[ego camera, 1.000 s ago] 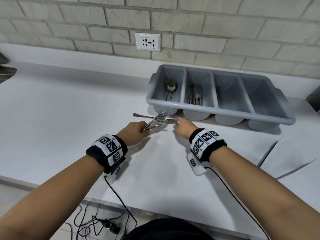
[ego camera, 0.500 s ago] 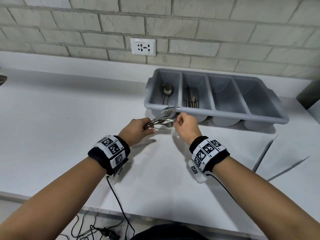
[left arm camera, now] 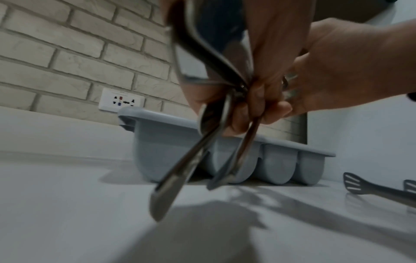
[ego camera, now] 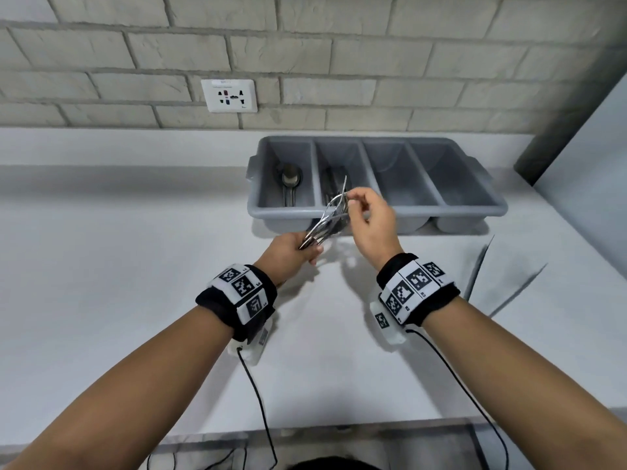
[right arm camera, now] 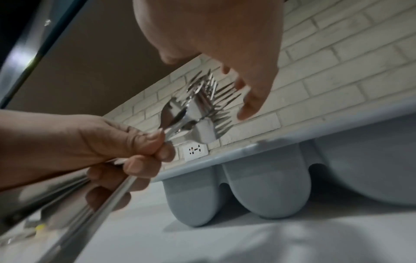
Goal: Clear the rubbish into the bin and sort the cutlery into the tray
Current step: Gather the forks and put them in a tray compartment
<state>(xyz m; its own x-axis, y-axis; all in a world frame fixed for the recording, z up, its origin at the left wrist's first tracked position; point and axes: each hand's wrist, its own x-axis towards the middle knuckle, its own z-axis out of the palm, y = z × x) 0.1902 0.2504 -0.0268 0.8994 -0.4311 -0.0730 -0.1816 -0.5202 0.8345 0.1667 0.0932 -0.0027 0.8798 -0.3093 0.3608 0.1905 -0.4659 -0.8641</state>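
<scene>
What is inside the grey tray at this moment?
In the tray, a spoon lies in the leftmost compartment and forks in the second, partly covered by the right hand. The other two look empty.

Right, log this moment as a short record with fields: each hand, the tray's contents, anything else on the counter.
left hand: grips a bundle of forks by the handles, tines up and fanned out
right hand: fingertips pinch the top of one piece in the bundle
tray: grey, four compartments; spoons in the leftmost, cutlery in the second, the other two hold nothing visible
counter: two dark slotted utensils lie right of the tray
bin: not in view
</scene>
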